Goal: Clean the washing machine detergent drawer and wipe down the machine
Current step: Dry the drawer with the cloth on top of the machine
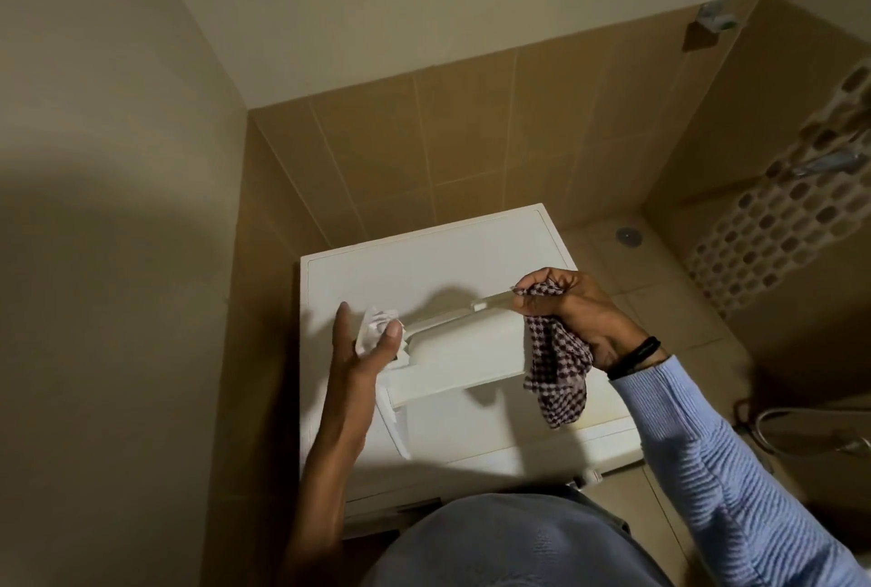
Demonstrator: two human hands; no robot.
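detergent drawer [459,358] held above washing machine [471,252] top, mid-front | left hand [363,346] fingers extended, pinching crumpled white paper [377,325] against drawer's left end | right hand [572,310] clenched on checked cloth [558,374] at right end | top's back half bare

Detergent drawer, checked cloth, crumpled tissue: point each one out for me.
Detergent drawer [464,358]: head view, on its broad white side.
Checked cloth [558,362]: head view, on the hanging part below the right hand.
Crumpled tissue [377,325]: head view, on the wad at the left fingertips.

Drawer [452,358] blocks the machine top [424,266] middle; back strip free; wall [118,256] crowds left.
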